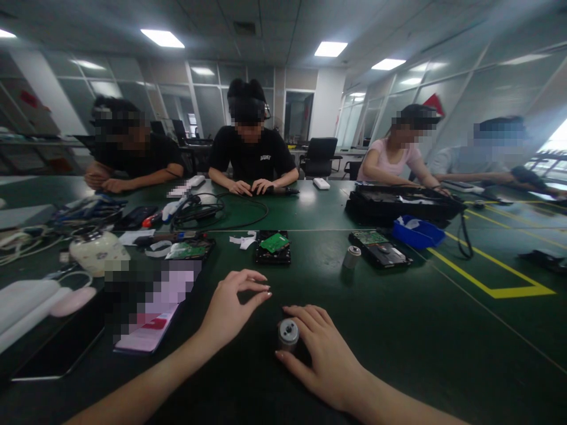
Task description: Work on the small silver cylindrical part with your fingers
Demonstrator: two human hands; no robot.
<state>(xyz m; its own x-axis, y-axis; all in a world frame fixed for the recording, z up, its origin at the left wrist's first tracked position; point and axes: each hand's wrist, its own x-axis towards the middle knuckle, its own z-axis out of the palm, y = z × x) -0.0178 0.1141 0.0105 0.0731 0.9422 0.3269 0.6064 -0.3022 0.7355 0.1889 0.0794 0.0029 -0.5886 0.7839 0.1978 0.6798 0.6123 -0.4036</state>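
My right hand point(325, 354) rests on the green table point(398, 330) and grips a small silver cylindrical motor point(288, 334) between thumb and fingers. My left hand point(233, 310) hovers just left of it, raised off the table, with thumb and forefinger curled toward each other in a loose pinch and nothing visible between them. Further out lie a second silver cylinder point(352, 257), an opened hard drive with a green circuit board point(273, 245), and another drive with its board point(381, 247).
Several people sit across the table working with their own hands. A pixelated booklet point(148, 307) and a dark phone point(57, 348) lie at my left. Black cables point(212, 209), a blue tray point(416, 231), a black case point(398, 203) and yellow floor-style tape point(491, 277) are nearby.
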